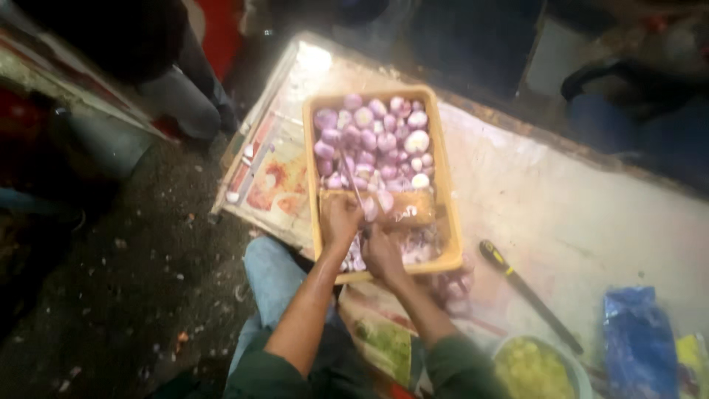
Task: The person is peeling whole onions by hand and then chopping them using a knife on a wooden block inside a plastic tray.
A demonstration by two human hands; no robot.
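One yellow crate [444, 193], roughly thirty peeled purple onions [373, 140] inside, one wooden board [405, 205], two hands, left hand [340, 219], right hand [382, 253], one black-handled tool [526, 290], one blue bag [639, 341], one bowl [580, 374]

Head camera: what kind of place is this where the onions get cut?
Probably a street-side or market food-prep spot on the ground. A yellow crate of peeled purple onions sits on a floor sheet beside gritty, littered ground.

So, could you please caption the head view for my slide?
Left hand holding a knife, right hand beside it, over a yellow crate of peeled purple onions.
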